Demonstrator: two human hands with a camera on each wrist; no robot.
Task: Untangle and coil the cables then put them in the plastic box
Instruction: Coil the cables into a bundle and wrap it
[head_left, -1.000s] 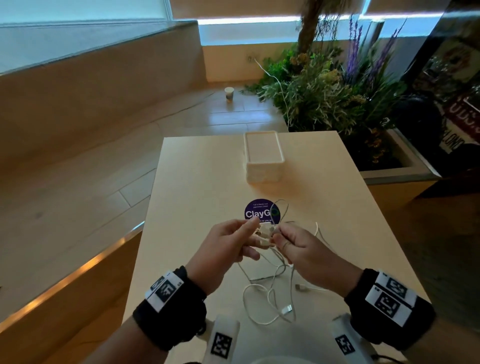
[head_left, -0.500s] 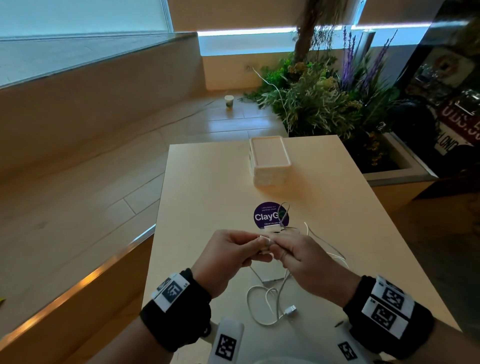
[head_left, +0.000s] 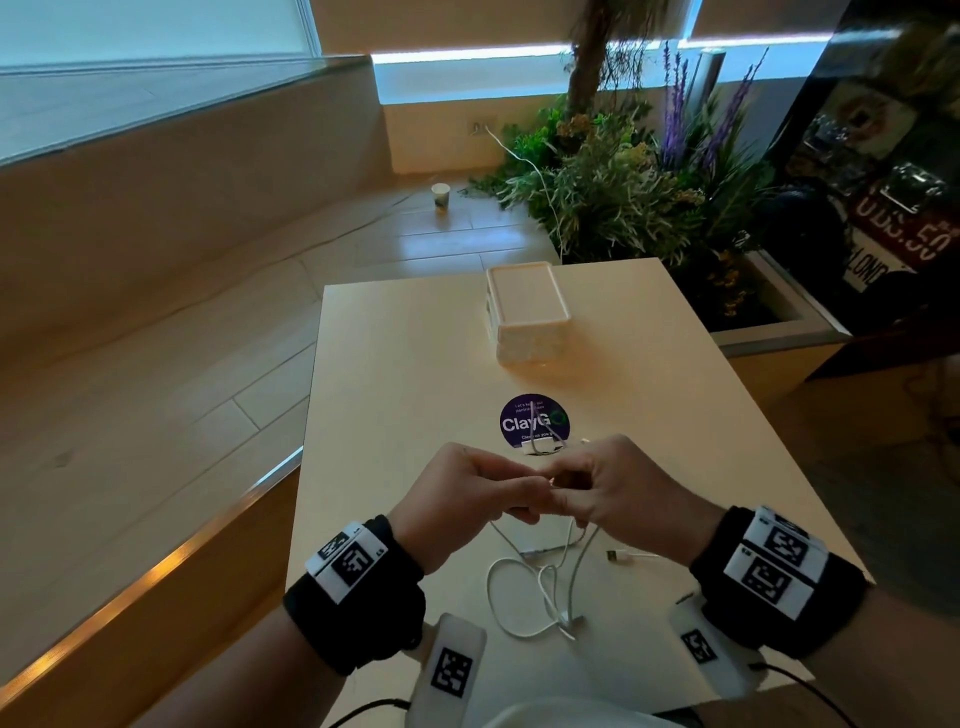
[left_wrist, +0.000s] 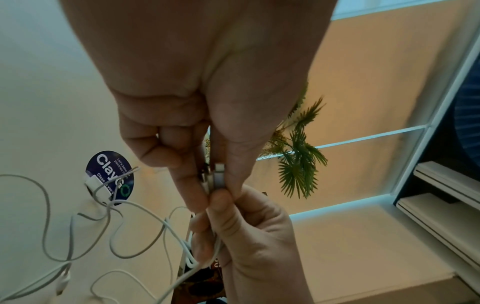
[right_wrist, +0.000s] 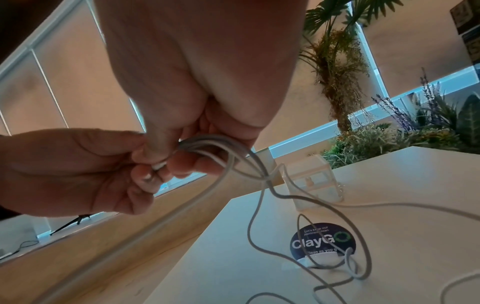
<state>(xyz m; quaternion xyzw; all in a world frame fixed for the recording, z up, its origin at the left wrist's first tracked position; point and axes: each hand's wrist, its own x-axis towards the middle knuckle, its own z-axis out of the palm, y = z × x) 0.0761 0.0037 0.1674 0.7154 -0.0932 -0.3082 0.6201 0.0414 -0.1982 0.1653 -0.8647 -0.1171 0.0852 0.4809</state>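
Note:
Thin white cables (head_left: 540, 587) lie tangled on the pale table (head_left: 395, 364), looping under my hands. My left hand (head_left: 467, 493) pinches a white connector (left_wrist: 219, 178) between thumb and forefinger. My right hand (head_left: 613, 493) touches it fingertip to fingertip and grips a small bunch of cable loops (right_wrist: 207, 146). Both hands hover above the table near its front. Loose cable trails over a round purple sticker (head_left: 535, 421), where a small white plug (right_wrist: 322, 258) rests. The clear plastic box (head_left: 527, 312) stands with its lid on at the table's far middle.
A planter (head_left: 774, 322) of green and purple plants borders the table's right far corner. A paper cup (head_left: 440, 195) stands on the wooden floor beyond. A wooden ledge runs along the left. A free cable end (head_left: 618, 556) lies near my right wrist.
My hands have drawn together and slightly toward me; the fingertips now meet on the connector. The camera has tipped up a little, so the box and sticker sit lower in view.

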